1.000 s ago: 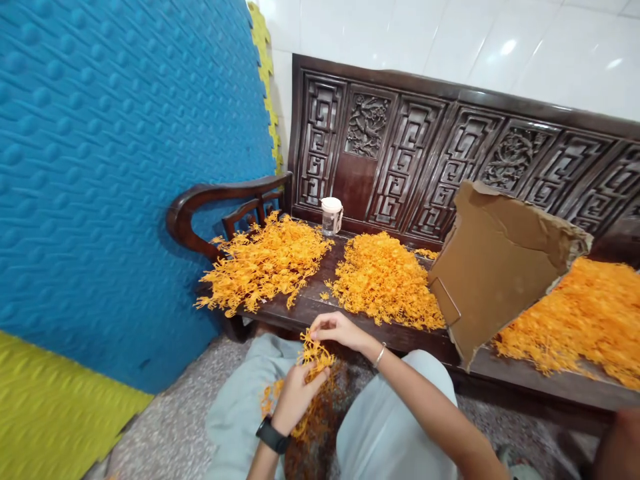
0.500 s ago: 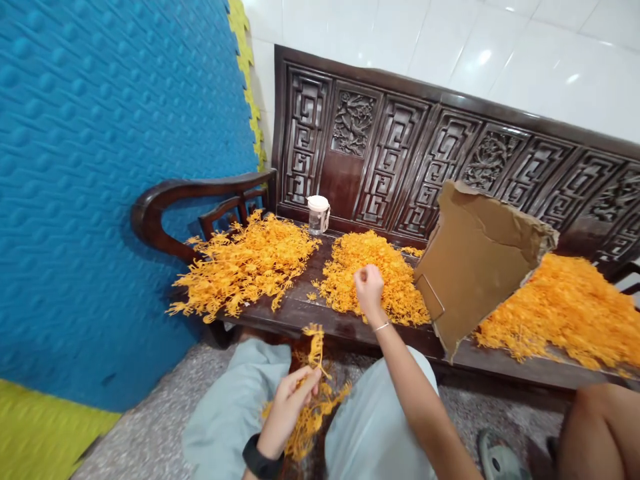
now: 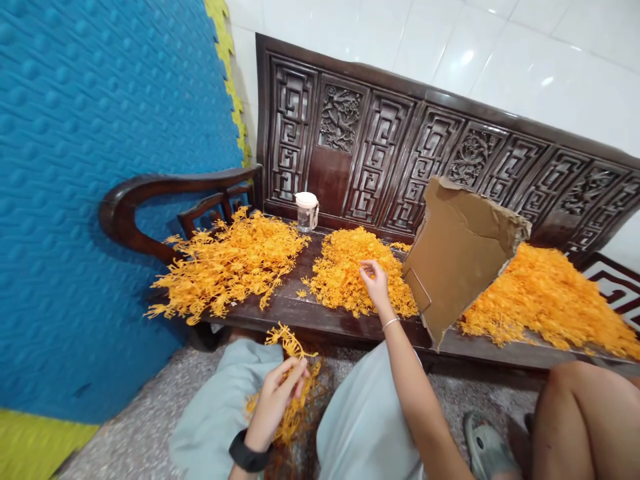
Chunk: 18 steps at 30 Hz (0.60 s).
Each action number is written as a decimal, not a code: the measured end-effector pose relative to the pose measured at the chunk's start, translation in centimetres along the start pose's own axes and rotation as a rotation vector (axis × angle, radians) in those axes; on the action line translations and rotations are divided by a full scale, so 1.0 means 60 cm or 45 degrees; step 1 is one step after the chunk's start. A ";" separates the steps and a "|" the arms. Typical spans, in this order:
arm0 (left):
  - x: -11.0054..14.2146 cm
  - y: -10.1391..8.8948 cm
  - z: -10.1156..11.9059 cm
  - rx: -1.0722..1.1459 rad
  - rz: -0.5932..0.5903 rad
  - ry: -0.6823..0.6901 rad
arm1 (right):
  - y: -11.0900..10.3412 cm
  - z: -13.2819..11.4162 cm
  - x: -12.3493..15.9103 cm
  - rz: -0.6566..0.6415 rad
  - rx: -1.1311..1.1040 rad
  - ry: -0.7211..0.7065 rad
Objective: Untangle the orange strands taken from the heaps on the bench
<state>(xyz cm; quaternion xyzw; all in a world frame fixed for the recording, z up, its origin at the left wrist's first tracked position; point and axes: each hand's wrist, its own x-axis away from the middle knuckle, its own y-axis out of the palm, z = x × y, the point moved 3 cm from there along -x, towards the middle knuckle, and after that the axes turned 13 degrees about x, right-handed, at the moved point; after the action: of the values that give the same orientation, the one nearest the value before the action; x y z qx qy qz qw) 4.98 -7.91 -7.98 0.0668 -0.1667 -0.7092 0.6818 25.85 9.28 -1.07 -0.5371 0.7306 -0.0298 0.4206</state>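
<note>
Near my knees, my left hand (image 3: 280,393) pinches a branched orange plastic piece (image 3: 290,341), its thin prongs sticking up past the fingertips. More orange pieces (image 3: 295,421) are below that hand, partly hidden by it. My right hand (image 3: 375,280) is over the middle pile of small orange pieces (image 3: 345,267), with its fingers apart and nothing visible in them. To the left on the bench lies a looser pile of branched orange pieces (image 3: 235,267).
A dark carved wooden bench (image 3: 280,308) spans the view. A lidded clear cup (image 3: 307,213) stands by its backrest. Upright cardboard (image 3: 460,247) separates the middle pile from a larger orange pile (image 3: 555,300). Another person's bare knee (image 3: 575,413) is at the lower right.
My right hand has gone from a closed fist to parted fingers over the middle pile. The piece in my left hand has tilted to the left. The whole view has shifted slightly.
</note>
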 end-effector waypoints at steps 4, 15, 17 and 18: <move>-0.002 -0.013 -0.002 0.010 0.006 0.023 | 0.000 0.002 -0.001 -0.002 0.075 -0.025; -0.006 -0.016 -0.007 -0.018 0.017 0.019 | -0.013 0.018 -0.027 0.203 -0.238 0.035; -0.008 -0.017 -0.008 -0.018 0.014 0.024 | -0.019 0.026 -0.048 0.256 -0.321 0.082; -0.009 -0.019 -0.008 -0.019 0.010 0.023 | -0.023 0.029 -0.060 0.283 -0.340 0.102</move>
<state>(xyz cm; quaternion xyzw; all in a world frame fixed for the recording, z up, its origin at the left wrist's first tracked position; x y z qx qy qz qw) 4.12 -7.46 -8.89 0.0675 -0.1554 -0.7070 0.6867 28.28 12.33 0.60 -0.5026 0.7990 0.0927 0.3169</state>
